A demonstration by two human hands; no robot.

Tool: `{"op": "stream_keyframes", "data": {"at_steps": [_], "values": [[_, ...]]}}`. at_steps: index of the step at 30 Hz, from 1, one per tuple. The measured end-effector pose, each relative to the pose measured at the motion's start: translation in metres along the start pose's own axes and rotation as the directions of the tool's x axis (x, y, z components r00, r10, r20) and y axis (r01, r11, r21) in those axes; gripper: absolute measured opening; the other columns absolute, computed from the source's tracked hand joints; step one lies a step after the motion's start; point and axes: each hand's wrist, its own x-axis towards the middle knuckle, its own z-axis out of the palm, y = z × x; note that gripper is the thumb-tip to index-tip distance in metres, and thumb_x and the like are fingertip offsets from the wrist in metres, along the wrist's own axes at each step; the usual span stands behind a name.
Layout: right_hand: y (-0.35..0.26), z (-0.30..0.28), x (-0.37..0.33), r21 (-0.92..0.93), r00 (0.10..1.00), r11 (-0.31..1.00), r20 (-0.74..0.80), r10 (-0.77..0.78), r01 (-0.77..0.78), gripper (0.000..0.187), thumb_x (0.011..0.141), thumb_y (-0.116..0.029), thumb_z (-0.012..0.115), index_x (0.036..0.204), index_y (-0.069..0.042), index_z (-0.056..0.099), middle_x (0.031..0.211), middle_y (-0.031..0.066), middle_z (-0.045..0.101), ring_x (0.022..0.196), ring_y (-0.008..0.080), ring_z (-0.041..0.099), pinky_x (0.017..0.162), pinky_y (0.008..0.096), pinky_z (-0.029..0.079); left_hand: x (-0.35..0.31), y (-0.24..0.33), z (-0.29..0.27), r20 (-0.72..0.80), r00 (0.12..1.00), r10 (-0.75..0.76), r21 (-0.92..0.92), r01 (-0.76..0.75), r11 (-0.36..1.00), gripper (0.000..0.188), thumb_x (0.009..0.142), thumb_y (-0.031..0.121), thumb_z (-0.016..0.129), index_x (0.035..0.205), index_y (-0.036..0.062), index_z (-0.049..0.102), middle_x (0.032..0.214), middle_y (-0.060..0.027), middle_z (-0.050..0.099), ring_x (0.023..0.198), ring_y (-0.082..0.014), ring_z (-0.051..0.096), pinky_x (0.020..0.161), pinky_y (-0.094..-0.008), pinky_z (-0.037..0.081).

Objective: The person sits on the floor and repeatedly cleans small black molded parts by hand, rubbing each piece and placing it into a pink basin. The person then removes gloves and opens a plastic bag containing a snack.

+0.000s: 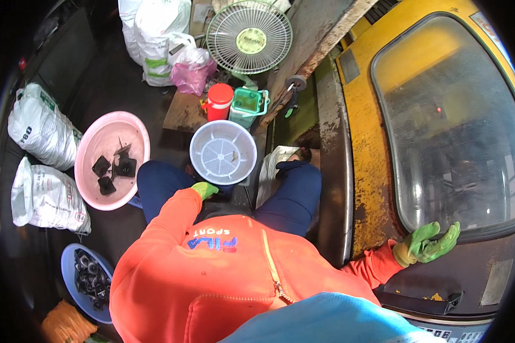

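Note:
My left hand (pixel 205 190), in a green glove, rests at my lap just below a pale blue plastic strainer basket (pixel 223 153). Its fingers are mostly hidden, so whether they grip anything does not show. The basket has a slotted bottom and looks nearly bare inside. Out to the right, my right hand (pixel 432 243), also gloved in green, is open with fingers stretched and thumb apart. It holds nothing and is in front of the lower edge of the yellow machine's window (pixel 452 126); contact cannot be made out.
On my left is a pink basin (pixel 87 188) with several black parts (pixel 126 167); a blue basin (pixel 68 268) of dark parts lies nearer. White sacks (pixel 46 123) stand beyond. Ahead are a red jug (pixel 218 103), a green container (pixel 247 103) and a fan (pixel 249 40). The rusty yellow machine (pixel 360 166) borders my right.

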Motion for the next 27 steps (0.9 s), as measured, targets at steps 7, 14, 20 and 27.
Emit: {"op": "stream_keyframes", "data": {"at_steps": [7,14,20,27], "values": [[-0.006,-0.017,0.007,-0.491,0.995,0.867,-0.094,0.042,-0.083,0.044,0.09,-0.023,0.063,0.128,-0.003,0.055,0.12,0.0178,0.061,0.106,0.0375,0.059,0.086,0.0524,0.047,0.021,-0.025,0.006,-0.039,0.992,0.12,0.038,-0.118,0.992,0.036,0.084,0.034,0.054,0.063,0.007,0.065,0.061,-0.0124,0.06,0.057,-0.0271,0.054,0.059,-0.0428,0.038],[-0.017,-0.009,0.008,-0.808,0.949,0.584,0.125,0.291,-0.072,0.046,0.081,-0.038,0.069,0.121,-0.017,0.064,0.129,0.0063,0.06,0.099,0.0341,0.059,0.074,0.0478,0.044,0.007,-0.02,-0.004,-0.022,0.998,0.064,0.01,-0.064,0.998,0.029,0.083,0.034,0.063,0.078,0.0069,0.072,0.068,-0.0076,0.064,0.056,-0.0208,0.056,0.054,-0.0383,0.042],[-0.016,-0.015,0.009,-0.784,0.969,0.621,0.154,0.194,0.0,0.042,0.084,-0.039,0.067,0.121,-0.018,0.065,0.128,0.0059,0.061,0.1,0.0336,0.058,0.076,0.0463,0.045,0.004,-0.022,-0.002,-0.064,0.993,-0.097,-0.168,0.086,0.982,0.03,0.083,0.033,0.062,0.084,0.005,0.072,0.071,-0.0093,0.066,0.059,-0.0221,0.06,0.057,-0.0393,0.045],[-0.018,-0.016,0.011,-0.764,0.965,0.646,0.17,0.201,0.001,0.04,0.084,-0.036,0.068,0.12,-0.018,0.066,0.126,0.0064,0.062,0.101,0.0357,0.057,0.076,0.0458,0.044,0.004,-0.026,-0.006,-0.02,0.972,0.235,0.287,-0.22,0.932,0.027,0.089,0.028,0.057,0.101,0.0096,0.072,0.087,-0.014,0.071,0.068,-0.0258,0.066,0.064,-0.0399,0.049]]}}
